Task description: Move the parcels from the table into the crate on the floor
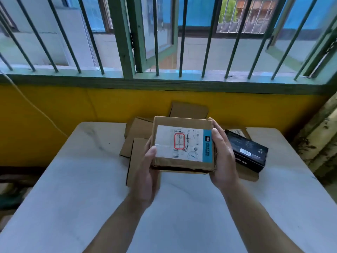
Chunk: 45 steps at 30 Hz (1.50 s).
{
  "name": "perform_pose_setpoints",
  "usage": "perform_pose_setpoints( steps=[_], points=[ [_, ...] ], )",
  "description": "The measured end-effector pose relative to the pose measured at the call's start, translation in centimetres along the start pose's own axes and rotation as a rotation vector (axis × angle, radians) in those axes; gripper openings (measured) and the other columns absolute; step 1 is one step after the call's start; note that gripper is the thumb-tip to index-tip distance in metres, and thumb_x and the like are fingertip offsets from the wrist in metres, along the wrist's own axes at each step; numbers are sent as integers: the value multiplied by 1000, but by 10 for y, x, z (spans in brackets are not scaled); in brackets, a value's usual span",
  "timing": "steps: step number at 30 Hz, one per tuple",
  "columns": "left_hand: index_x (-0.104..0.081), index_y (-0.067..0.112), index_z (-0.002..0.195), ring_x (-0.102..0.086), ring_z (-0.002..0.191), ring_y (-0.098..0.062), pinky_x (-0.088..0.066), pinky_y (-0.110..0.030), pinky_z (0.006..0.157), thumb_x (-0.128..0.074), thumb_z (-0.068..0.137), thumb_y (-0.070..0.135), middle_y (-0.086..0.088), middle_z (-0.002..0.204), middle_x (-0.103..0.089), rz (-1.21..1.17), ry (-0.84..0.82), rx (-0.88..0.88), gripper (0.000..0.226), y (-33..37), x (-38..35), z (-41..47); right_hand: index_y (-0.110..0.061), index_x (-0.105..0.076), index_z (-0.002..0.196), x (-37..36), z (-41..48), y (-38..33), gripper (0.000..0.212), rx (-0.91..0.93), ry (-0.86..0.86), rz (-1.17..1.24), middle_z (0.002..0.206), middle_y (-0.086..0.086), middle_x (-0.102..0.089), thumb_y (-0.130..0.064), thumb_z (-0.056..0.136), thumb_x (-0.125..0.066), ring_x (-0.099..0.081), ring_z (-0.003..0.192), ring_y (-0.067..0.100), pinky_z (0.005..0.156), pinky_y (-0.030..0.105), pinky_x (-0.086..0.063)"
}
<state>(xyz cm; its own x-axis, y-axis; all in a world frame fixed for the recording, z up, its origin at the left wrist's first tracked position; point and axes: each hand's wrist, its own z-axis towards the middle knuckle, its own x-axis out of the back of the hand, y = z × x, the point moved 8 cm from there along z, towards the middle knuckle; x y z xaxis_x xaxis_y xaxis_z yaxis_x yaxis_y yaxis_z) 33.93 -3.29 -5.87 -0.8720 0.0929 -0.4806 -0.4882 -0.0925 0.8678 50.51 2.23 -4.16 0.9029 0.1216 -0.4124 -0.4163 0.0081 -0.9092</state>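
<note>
A closed cardboard parcel (183,145) is held above the middle of the table (82,179), clear of its top; its flaps are shut, so whatever is inside is hidden. It is a squat rectangular box of brown corrugated board, and a white shipping label with a blue strip and a red-outlined stamp covers most of its upper face. The left hand (147,172) grips its 8 o'clock corner, thumb pressed on the label's edge, the other fingers underneath and out of sight. The right hand (223,161) clamps the 3 o'clock side, thumb laid along the top edge, fingers curled round the far corner.

With the held box as the dial's centre, plain brown parcels (135,157) lie on the table from 8 to 10 o'clock, overlapping and partly hidden behind it. Another brown box (188,110) sits at 12 o'clock against the yellow wall (73,106). A glossy black carton (248,150) with a barcode lies at 3 o'clock on a flat cardboard piece (247,175). The tabletop is pale, smooth and faintly marbled. Green window bars (127,42) rise beyond the wall at 12 o'clock, and a thin white cord (36,108) hangs across it at 10 o'clock
</note>
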Motion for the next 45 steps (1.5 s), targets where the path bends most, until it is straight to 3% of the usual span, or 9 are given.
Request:
perform_pose_setpoints(
  steps=[10, 20, 22, 28, 32, 37, 39, 42, 45],
  points=[
    [-36, 8, 148, -52, 130, -36, -54, -40, 91, -37, 100, 33, -21, 140, -53, 15, 62, -165, 55, 37, -48, -28, -17, -44, 143, -14, -15, -54, 50, 121, -198, 72, 111, 6, -68, -32, 94, -45, -65, 107, 26, 78, 40, -60],
    [-48, 20, 143, -55, 128, -29, -53, -39, 97, -41, 97, 45, -12, 137, -59, 144, 294, -136, 53, 23, -28, -73, -15, -46, 141, -23, -30, -14, 52, -35, -272, 122, 115, 14, -65, -32, 93, -47, -64, 109, 32, 79, 43, -58],
    [-50, 21, 141, -57, 127, -28, -50, -43, 101, -39, 99, 41, -11, 134, -61, 147, 381, -105, 48, 27, -7, -89, -16, -52, 137, -38, -35, 4, 49, -87, -264, 119, 113, 14, -67, -33, 91, -51, -67, 104, 30, 74, 39, -61],
    [-59, 29, 133, -64, 117, -23, -57, -30, 85, -50, 93, 49, -8, 128, -67, 98, 588, -78, 46, 61, 77, -152, -18, -61, 125, -131, -55, 68, 43, -257, -346, 87, 108, 16, -69, -32, 85, -58, -70, 96, 28, 66, 36, -60],
    [-66, 28, 126, -68, 109, -24, -58, -27, 76, -53, 91, 53, -9, 122, -70, 97, 721, -91, 44, 92, 150, -209, -25, -65, 117, -214, -79, 125, 30, -352, -421, 26, 112, 17, -69, -33, 89, -57, -67, 107, 35, 84, 53, -53],
    [-71, 31, 117, -70, 107, -18, -57, -23, 73, -60, 80, 57, -4, 118, -72, 116, 945, -131, 46, 139, 257, -296, -27, -65, 113, -334, -124, 201, 26, -431, -550, -111, 115, 16, -66, -36, 91, -56, -62, 115, 33, 94, 59, -48],
    [-71, 32, 118, -70, 105, -14, -56, -23, 73, -60, 77, 59, -2, 117, -73, 135, 1010, -121, 50, 160, 298, -330, -25, -64, 114, -382, -146, 231, 25, -455, -610, -173, 114, 9, -66, -37, 93, -58, -60, 119, 27, 97, 53, -49],
    [-73, 33, 112, -72, 91, -9, -53, -23, 68, -58, 78, 58, -2, 111, -75, 129, 1099, -96, 45, 189, 358, -376, -19, -62, 119, -449, -178, 268, 43, -485, -687, -250, 108, 1, -67, -47, 86, -58, -60, 115, 20, 82, 33, -49],
    [-74, 34, 112, -71, 97, -12, -53, -22, 71, -54, 83, 56, -2, 112, -75, 122, 1137, -64, 41, 211, 411, -406, -21, -62, 118, -501, -198, 300, 39, -522, -706, -292, 107, 3, -68, -44, 87, -59, -63, 111, 20, 84, 35, -52]
  ],
)
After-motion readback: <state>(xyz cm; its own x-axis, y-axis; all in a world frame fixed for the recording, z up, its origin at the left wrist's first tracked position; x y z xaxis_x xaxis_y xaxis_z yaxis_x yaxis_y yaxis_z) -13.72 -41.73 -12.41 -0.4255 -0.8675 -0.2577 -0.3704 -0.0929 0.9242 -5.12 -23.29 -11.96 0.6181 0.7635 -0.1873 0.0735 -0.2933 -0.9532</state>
